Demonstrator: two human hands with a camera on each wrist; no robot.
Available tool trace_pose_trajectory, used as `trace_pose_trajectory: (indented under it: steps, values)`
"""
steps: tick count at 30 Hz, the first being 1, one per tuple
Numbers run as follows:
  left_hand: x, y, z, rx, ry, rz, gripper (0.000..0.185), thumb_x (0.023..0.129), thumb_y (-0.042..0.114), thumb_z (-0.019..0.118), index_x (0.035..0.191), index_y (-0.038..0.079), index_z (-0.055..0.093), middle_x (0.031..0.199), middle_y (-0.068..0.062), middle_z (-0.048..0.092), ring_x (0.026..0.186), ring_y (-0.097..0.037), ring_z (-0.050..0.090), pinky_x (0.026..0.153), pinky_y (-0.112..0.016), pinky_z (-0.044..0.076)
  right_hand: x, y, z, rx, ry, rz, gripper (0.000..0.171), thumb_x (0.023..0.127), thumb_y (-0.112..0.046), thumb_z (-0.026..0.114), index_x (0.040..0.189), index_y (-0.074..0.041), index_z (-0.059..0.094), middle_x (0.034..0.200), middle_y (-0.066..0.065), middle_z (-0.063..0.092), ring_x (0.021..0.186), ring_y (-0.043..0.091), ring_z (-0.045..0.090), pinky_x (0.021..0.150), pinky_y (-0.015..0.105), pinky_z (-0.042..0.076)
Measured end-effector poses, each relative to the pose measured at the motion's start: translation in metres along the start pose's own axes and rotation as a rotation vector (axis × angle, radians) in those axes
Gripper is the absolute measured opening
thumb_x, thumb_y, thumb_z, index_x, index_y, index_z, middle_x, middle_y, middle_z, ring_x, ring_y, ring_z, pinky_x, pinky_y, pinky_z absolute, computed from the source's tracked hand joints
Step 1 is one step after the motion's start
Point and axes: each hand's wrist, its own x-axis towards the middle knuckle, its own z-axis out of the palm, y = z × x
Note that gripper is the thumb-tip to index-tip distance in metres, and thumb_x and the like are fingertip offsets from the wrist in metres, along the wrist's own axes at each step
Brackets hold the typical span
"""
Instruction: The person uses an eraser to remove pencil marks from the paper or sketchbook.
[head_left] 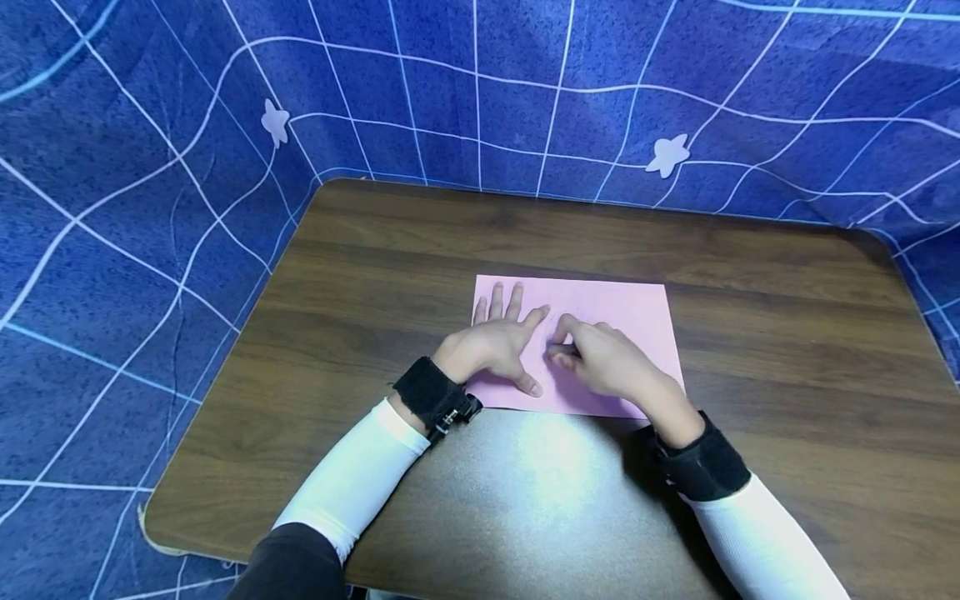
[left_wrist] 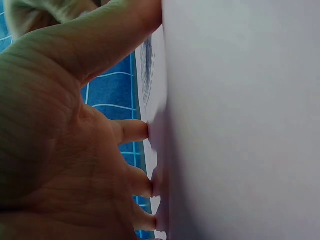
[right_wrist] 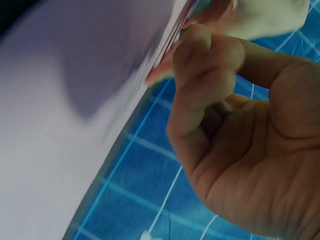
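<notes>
The left hand [head_left: 497, 343] lies palm down with its fingers spread wide, in the middle of the head view, pressing on the left part of a pink rectangular sheet of paper [head_left: 637, 317]. The right hand [head_left: 603, 358], just to its right, is bent over the same sheet, its fingers curled in and its thumb and forefinger pinching a small dark object [head_left: 562, 350] mostly hidden by the fingers; what it is, I cannot tell. The paper lies flat slightly right of the frame's centre. Fine dark blue scribbled lines [left_wrist: 146, 70] show on it at the upper middle of the left wrist view.

Each wrist wears a black fabric band, one [head_left: 429, 392] left of the paper's lower left corner, the other [head_left: 705, 462] below its lower right corner. White knitted sleeves run from the bands toward the lower edge, and a dark upper sleeve [head_left: 296, 567] shows at the lower left.

Under the sheet spreads a brown wood-grain tabletop [head_left: 375, 292]. Behind it and down the left side hangs blue cloth with white wavy grid lines [head_left: 450, 108], bearing pale star shapes at upper left and upper right.
</notes>
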Motion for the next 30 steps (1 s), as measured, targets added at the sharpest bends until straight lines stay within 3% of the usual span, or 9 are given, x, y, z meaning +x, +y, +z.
trace_pose_trajectory:
  steps: [4, 7, 11, 20, 25, 28, 30]
  values:
    - [0.000, 0.000, 0.000, -0.011, -0.001, 0.010, 0.133, 0.068, 0.060, 0.087, 0.166, 0.032, 0.001, 0.165, -0.019, -0.031, 0.151, -0.044, -0.030, 0.124, -0.062, -0.013, 0.007, -0.009, 0.011, 0.028, 0.005, -0.036, 0.016, 0.095, -0.023, 0.073, 0.106, -0.014, 0.067, 0.076, -0.002, 0.069, 0.067, 0.015, 0.055, 0.077, 0.044, 0.051]
    - [0.000, 0.001, 0.000, -0.006, 0.002, 0.011, 0.132, 0.069, 0.060, 0.087, 0.166, 0.032, 0.002, 0.166, -0.019, -0.029, 0.151, -0.045, -0.029, 0.124, -0.062, -0.013, 0.009, -0.010, 0.015, 0.012, 0.007, -0.017, 0.014, 0.094, -0.025, 0.074, 0.103, -0.016, 0.068, 0.070, -0.003, 0.066, 0.062, 0.015, 0.052, 0.066, 0.037, 0.048]
    - [0.000, 0.001, -0.001, 0.013, -0.001, 0.008, 0.132, 0.070, 0.061, 0.086, 0.166, 0.031, 0.002, 0.166, -0.019, -0.029, 0.151, -0.046, -0.028, 0.124, -0.063, -0.012, 0.010, -0.007, 0.015, -0.015, 0.010, 0.039, 0.015, 0.094, -0.031, 0.074, 0.101, -0.019, 0.069, 0.063, -0.004, 0.059, 0.062, 0.017, 0.052, 0.061, 0.034, 0.043]
    - [-0.001, 0.000, 0.000, 0.005, 0.006, -0.007, 0.131, 0.069, 0.061, 0.086, 0.166, 0.032, 0.003, 0.166, -0.019, -0.029, 0.151, -0.044, -0.029, 0.125, -0.062, -0.012, 0.009, 0.004, 0.010, -0.171, 0.175, 0.139, 0.011, 0.091, -0.017, 0.075, 0.094, -0.014, 0.065, 0.084, 0.014, 0.074, 0.077, 0.041, 0.071, 0.059, 0.053, 0.054]
    - [-0.001, 0.000, 0.000, 0.007, 0.004, -0.005, 0.132, 0.069, 0.062, 0.086, 0.166, 0.031, 0.002, 0.166, -0.019, -0.029, 0.151, -0.045, -0.028, 0.125, -0.063, -0.011, 0.009, 0.000, 0.015, -0.072, 0.123, -0.006, 0.015, 0.093, -0.018, 0.075, 0.104, -0.012, 0.068, 0.091, 0.008, 0.078, 0.082, 0.031, 0.073, 0.071, 0.051, 0.056]
    - [-0.001, 0.000, -0.001, 0.002, 0.003, 0.004, 0.131, 0.069, 0.061, 0.087, 0.166, 0.031, 0.003, 0.166, -0.019, -0.029, 0.151, -0.045, -0.028, 0.124, -0.063, -0.011, 0.010, -0.005, 0.018, -0.011, 0.075, -0.083, 0.014, 0.093, -0.020, 0.076, 0.104, -0.014, 0.070, 0.083, 0.001, 0.076, 0.070, 0.019, 0.065, 0.069, 0.044, 0.054]
    - [-0.001, 0.000, -0.001, -0.001, 0.000, 0.007, 0.131, 0.070, 0.060, 0.087, 0.166, 0.031, 0.003, 0.166, -0.019, -0.030, 0.151, -0.045, -0.029, 0.124, -0.063, -0.012, 0.010, -0.006, 0.018, -0.007, 0.062, -0.079, 0.013, 0.093, -0.022, 0.076, 0.102, -0.016, 0.070, 0.077, -0.001, 0.073, 0.065, 0.016, 0.059, 0.065, 0.041, 0.051]
